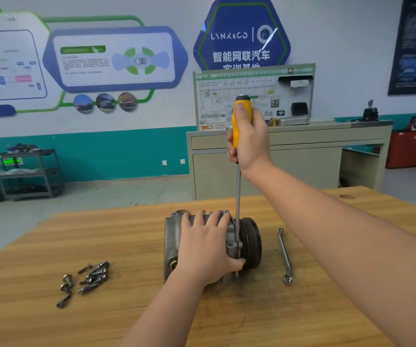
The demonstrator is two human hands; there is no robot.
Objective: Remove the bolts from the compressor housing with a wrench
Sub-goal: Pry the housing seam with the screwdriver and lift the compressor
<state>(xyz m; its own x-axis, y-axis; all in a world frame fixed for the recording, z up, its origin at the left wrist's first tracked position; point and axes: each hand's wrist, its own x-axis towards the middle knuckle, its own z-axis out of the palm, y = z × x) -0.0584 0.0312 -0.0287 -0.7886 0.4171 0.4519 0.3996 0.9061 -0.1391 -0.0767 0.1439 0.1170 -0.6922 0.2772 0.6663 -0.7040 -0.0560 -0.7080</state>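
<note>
On the wooden table (pixel 132 319), the grey metal compressor housing (pixel 174 244) is being pressed by the left hand (pixel 208 249), while the upright yellow-handled screwdriver (pixel 238 126) is being gripped above its seam by the right hand (pixel 250 141).

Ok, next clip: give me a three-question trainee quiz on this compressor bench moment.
1. True or false: the silver double-ended ring wrench is held in one of the hands.
2. Which tool does the right hand grip? A) yellow-handled screwdriver B) hammer C) pliers
3. Fill in: the loose metal bolts lie on the wooden table to the ___ of the grey metal compressor housing.

Key: 1 false, it lies on the table right of the black ribbed pulley. 2 A. 3 left; the left hand holds the housing.
</note>
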